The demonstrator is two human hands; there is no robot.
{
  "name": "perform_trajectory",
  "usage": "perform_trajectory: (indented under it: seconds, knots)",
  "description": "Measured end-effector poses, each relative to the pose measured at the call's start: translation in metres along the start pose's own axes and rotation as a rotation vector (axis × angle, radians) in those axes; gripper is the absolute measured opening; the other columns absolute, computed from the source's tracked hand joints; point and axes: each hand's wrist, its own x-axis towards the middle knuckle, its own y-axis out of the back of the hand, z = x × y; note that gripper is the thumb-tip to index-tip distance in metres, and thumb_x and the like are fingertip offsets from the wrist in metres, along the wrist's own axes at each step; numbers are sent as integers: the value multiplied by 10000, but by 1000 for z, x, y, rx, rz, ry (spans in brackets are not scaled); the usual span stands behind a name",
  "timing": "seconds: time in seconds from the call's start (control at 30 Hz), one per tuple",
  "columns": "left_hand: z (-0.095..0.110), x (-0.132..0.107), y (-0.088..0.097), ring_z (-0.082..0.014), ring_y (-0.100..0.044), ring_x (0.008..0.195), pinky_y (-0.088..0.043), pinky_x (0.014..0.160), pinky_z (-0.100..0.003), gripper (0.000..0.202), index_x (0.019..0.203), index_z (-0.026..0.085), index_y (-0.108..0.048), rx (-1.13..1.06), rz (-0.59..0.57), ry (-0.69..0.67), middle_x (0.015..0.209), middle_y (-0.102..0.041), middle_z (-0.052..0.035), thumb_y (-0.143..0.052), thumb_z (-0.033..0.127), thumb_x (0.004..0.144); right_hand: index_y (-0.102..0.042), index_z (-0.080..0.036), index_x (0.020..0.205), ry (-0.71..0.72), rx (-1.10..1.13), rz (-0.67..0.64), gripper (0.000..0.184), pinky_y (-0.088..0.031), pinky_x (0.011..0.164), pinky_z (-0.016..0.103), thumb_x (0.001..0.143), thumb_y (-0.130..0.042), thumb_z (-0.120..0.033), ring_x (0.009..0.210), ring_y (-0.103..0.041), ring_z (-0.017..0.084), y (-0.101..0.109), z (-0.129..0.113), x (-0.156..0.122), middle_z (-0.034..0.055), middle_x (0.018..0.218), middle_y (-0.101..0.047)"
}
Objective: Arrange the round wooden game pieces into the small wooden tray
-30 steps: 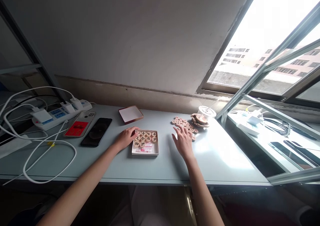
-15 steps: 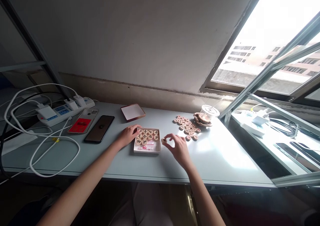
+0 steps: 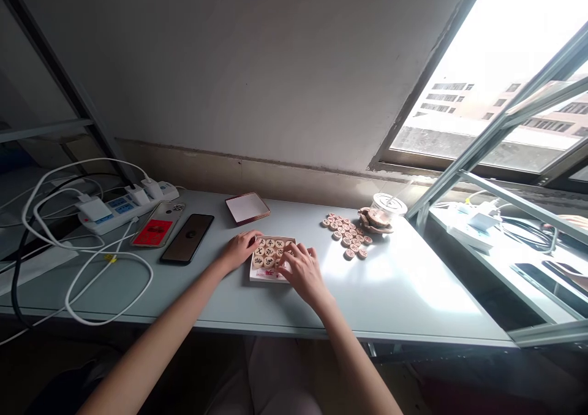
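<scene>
- a shallow white box (image 3: pixel 260 279) with straight sides sits set back from the middle of the front edge of the grey-blue worktop (image 3: pixel 220 308), between the hands; its outline shows no clear long axis.
- the left hand (image 3: pixel 239 250) is curled against the box's left edge near the back-left corner; whether it grips, i cannot tell.
- the right hand (image 3: pixel 304 274), apart from the left, hangs over the box's right edge, fingers bent downward.
- loose round wooden discs with reddish characters (image 3: pixel 347 235) lie toward the worktop's back-right corner, nearer the right hand.
- the right fingers hide some round wooden discs with black characters (image 3: pixel 269 252); any pinched disc is unreadable.
</scene>
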Motion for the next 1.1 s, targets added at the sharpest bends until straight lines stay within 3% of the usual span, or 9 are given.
perform_trajectory:
  seconds: [0.27,0.4,0.53,0.63,0.77,0.97,1.1]
  knots:
    - [5,-2,3,-209,-602,979,-452,799,-281,309,1086,232,-566,-3,-11,18,1078,-653,-38,-370,363,887,-591,-220,860,-37,37,-44,108,-281,746,316,895,-532,-303,841,-530,162,3,1,-2,20,906,-643]
    - [6,-3,4,-217,-593,999,-449,820,-296,312,1093,228,-563,3,-22,29,1099,-645,-46,-369,359,886,-624,-259,948,-70,-7,13,162,-304,861,385,913,-488,-340,988,-506,206,6,2,-8,46,1079,-611]
    - [5,-2,3,-220,-593,1004,-450,827,-303,304,1097,234,-565,12,-21,32,1099,-647,-44,-379,341,882,-599,-300,1107,-48,-37,48,253,-192,1033,520,926,-443,-383,1186,-413,249,4,1,-12,61,1268,-523]
    - [4,-2,2,-220,-598,1002,-450,831,-301,302,1094,227,-567,14,-12,28,1103,-647,-46,-380,338,885,-571,-314,1160,-25,-7,0,309,-100,1074,577,930,-406,-438,1254,-361,251,2,2,-14,51,1304,-502]
    - [5,-2,3,-221,-600,997,-453,813,-295,300,1092,221,-567,18,-15,28,1095,-648,-50,-383,334,885,-528,-324,1211,-34,14,-13,333,-71,1086,585,939,-376,-444,1275,-344,233,4,2,-15,38,1331,-476]
    - [3,-2,2,-217,-601,990,-450,814,-293,293,1093,229,-560,11,-21,28,1096,-648,-49,-383,341,887,-610,-271,984,-98,1,36,226,-128,1096,500,945,-400,-345,1106,-474,184,9,1,-23,23,1132,-576]
    - [2,-1,1,-220,-602,990,-451,815,-300,298,1092,227,-556,17,-27,29,1079,-652,-52,-379,355,889,-626,-269,924,-50,-9,26,217,-137,1085,510,936,-420,-337,1081,-480,198,6,2,-25,27,1114,-580]
